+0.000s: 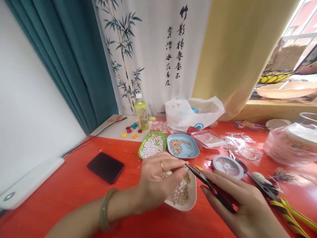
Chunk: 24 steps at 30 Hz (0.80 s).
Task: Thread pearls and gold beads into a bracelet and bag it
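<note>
I see the left hand [158, 180] with fingertips pinched narrow on something too small to make out, over the white dish of gold and pink beads [184, 198] at the near middle of the red worktop [74, 195]. My right hand [237, 201] grips slim black pliers [209, 185], whose tip meets the left fingertips. Farther off sit a green tray of pearl beads [152, 144] and a blue tray of gold findings [183, 146].

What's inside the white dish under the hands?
The white dish holds small gold and pinkish beads. The left hand covers its near-left part, so what lies there cannot be seen. The right hand holds pliers above it.
</note>
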Tool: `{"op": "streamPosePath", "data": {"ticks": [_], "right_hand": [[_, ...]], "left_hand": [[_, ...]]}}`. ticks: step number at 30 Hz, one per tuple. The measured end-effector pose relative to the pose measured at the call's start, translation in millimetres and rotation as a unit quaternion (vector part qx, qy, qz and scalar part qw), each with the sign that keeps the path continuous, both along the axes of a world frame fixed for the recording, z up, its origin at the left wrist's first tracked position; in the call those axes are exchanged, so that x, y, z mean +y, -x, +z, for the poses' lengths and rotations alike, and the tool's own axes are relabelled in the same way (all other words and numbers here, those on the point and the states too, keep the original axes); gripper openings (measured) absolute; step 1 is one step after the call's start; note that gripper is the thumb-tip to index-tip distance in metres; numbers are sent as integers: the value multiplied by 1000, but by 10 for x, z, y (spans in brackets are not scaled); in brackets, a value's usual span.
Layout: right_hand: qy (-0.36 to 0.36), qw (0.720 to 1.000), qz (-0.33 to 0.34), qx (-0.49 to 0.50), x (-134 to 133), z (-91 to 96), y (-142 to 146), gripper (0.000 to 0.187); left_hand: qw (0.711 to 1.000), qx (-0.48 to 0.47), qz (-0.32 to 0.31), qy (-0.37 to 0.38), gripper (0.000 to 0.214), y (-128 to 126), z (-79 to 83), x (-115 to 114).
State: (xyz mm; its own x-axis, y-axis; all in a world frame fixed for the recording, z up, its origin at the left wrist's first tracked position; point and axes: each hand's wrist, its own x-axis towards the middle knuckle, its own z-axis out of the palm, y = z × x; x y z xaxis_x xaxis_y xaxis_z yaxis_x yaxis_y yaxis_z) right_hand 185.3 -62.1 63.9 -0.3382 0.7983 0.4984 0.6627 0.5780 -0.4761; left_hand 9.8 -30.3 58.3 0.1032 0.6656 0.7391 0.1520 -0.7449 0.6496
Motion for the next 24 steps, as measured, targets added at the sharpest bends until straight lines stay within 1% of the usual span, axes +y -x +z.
{"op": "streamPosePath", "data": {"ticks": [4, 12, 16, 18, 20, 22, 24], "right_hand": [[1, 1000, -7, -1, 0, -16, 0, 24], [11, 1000, 2, -8, 34, -16, 10, 27], [-43, 999, -3, -24, 14, -53, -24, 25], [-68, 997, -12, -39, 10, -85, -39, 25], [-77, 996, -18, -51, 22, -97, -47, 25], [-62, 996, -17, -55, 50, -75, -55, 26], [-28, 998, -8, -62, 81, -29, -79, 26]], "left_hand": [[999, -24, -13, 40, 12, -10, -13, -19], [992, -66, -23, 104, 10, -37, -24, -40], [987, -64, -37, 144, 11, -35, -13, -63], [985, -68, -34, 156, 10, -39, -11, -69], [982, -72, -32, 169, 10, -45, -17, -61], [981, -74, -31, 178, 10, -50, -29, -39], [980, -73, -28, 181, 10, -50, -46, -5]]}}
